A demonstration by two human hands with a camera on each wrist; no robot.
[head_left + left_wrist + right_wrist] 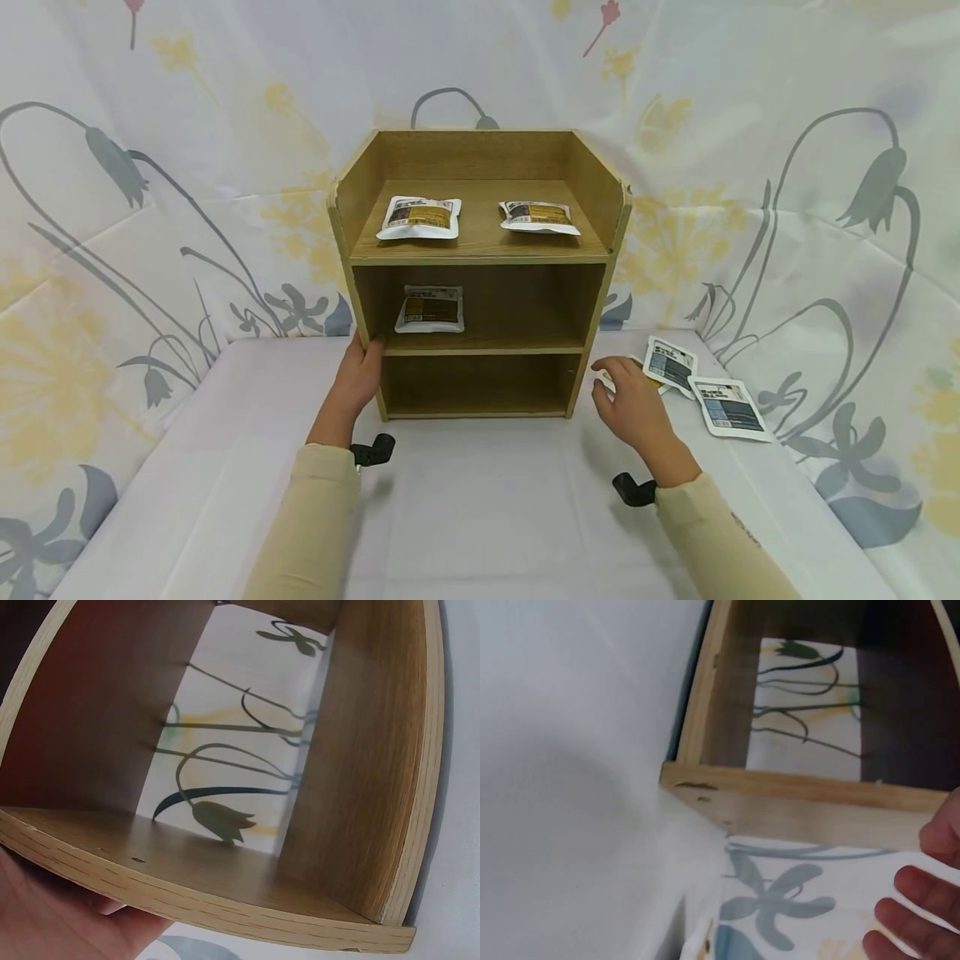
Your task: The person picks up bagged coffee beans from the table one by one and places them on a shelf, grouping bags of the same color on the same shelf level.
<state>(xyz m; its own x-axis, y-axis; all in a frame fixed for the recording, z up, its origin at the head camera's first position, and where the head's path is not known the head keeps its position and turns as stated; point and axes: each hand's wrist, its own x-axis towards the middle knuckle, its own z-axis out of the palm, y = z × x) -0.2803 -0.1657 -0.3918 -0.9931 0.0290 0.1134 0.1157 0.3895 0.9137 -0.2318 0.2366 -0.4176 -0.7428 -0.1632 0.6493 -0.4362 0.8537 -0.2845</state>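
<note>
A small wooden shelf unit (480, 260) stands upright with three levels. My left hand (358, 373) holds its left side panel, fingers along the outside and a fingertip at the front edge; in the left wrist view, the left hand (56, 915) lies against the panel's outer face. On the top level are a white packet (420, 218) at left and another packet (538, 217) at right. One packet (431, 309) leans in the middle level. My right hand (633, 404), fingers loosely bent, hovers beside the shelf's right side; the right wrist view shows its fingers (922, 930) holding nothing.
Right of the shelf, a packet (670, 364) overlaps others on the white cloth-covered table (480, 508), partly hidden behind my right hand. Another packet (729, 408) lies nearer the front. A flower-printed curtain (225, 167) surrounds the table.
</note>
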